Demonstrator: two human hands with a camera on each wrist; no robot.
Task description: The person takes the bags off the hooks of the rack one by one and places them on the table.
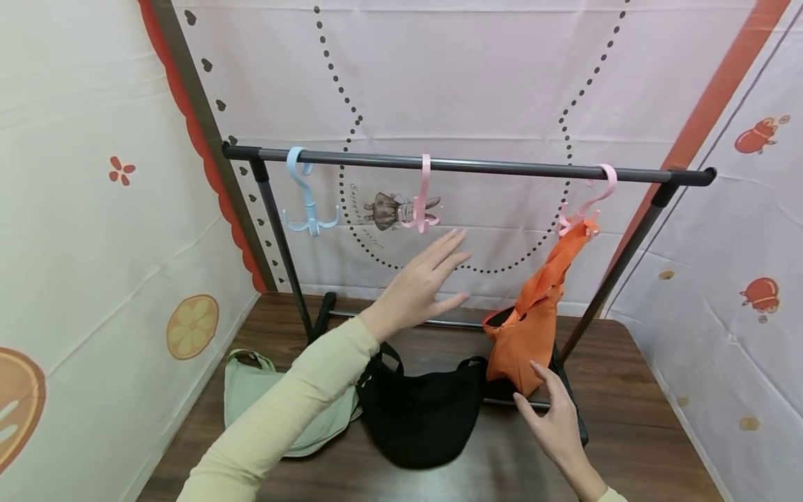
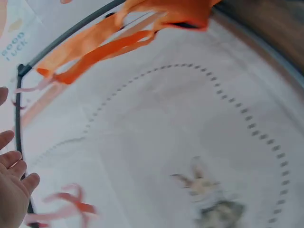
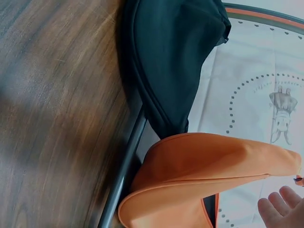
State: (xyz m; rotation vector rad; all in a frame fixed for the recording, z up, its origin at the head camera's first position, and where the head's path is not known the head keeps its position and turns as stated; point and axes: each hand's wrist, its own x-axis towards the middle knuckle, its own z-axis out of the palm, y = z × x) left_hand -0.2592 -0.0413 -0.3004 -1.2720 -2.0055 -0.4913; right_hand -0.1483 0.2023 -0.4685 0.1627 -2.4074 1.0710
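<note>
An orange bag [image 1: 523,341] hangs by its strap from the right pink hook [image 1: 587,199] on a dark metal rack. My right hand [image 1: 555,418] is just below and right of this bag, fingers apart and holding nothing. Near the middle of the rack, my left hand [image 1: 426,282] reaches out with straight, spread fingers, just under the middle pink hook [image 1: 424,199], and nothing is in it. In the left wrist view the orange strap [image 2: 95,52] loops over its hook. A black bag [image 1: 423,411] lies on the table between the two arms.
A light green bag [image 1: 314,425] lies on the table at left, partly behind my left sleeve. A blue hook [image 1: 309,202] hangs bare at the left of the rack bar [image 1: 502,167]. Printed cloth walls [image 1: 94,244] enclose the wooden table [image 1: 640,418] at back and sides.
</note>
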